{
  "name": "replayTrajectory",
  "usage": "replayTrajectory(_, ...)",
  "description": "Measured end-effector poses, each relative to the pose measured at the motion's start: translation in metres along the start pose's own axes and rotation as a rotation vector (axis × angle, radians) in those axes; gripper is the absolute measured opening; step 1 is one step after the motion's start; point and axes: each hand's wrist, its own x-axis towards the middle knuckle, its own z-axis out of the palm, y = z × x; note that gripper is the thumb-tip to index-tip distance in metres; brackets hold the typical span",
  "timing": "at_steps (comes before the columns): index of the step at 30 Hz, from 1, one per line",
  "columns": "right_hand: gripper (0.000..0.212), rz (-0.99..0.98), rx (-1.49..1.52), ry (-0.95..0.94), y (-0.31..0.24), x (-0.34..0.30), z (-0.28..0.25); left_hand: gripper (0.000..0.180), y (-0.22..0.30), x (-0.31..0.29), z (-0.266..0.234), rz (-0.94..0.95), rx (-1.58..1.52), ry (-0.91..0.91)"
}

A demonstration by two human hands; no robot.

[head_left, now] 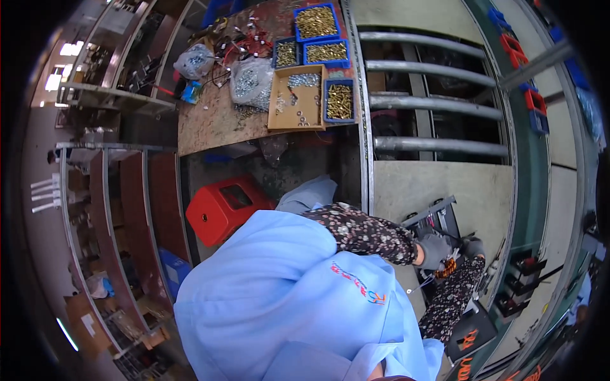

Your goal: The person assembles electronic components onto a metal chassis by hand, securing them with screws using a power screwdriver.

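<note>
Both my hands wear grey gloves and meet over a dark metal assembly (447,219) on the pale bench at the right. My left hand (434,251) is closed beside a copper-coloured wound coil (447,268); whatever lies inside its fingers is hidden. Curled at the assembly's edge, my right hand (472,246) also looks closed, and its grip is too small to make out. Thin wires with a small ring terminal (410,291) hang by the coil. Dark floral sleeves cover both my arms.
A worn red table (222,130) at the top carries blue bins of brass screws (318,22), a cardboard tray (279,114) of washers and plastic bags (251,82). Metal rollers (438,101) lie beyond the bench. A red stool-like box (222,206) stands left of me, near shelving (136,235).
</note>
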Motion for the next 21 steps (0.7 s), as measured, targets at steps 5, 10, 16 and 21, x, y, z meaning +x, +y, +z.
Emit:
replayTrajectory(5, 0.022, -0.296, -0.920, -0.362, -0.004, 0.022, -0.030, 0.029, -0.021, -0.036, -0.066, 0.080, -0.059, -0.028)
replayTrajectory(10, 0.019, 0.051, -0.205, -0.025, -0.121, -0.032, -0.043, 0.025, -0.082, -0.107, -0.149, -0.105, -0.171, 0.078)
replayTrajectory(16, 0.016, -0.275, 0.479, 0.437, -0.316, -0.094, 0.004, 0.026, -0.192, -0.190, -0.216, -0.302, -0.201, 0.189)
replayTrajectory(21, 0.018, -0.531, 0.266, 0.199, -0.455, -0.068, 0.126, 0.024, -0.222, -0.254, -0.274, -0.450, -0.330, 0.053)
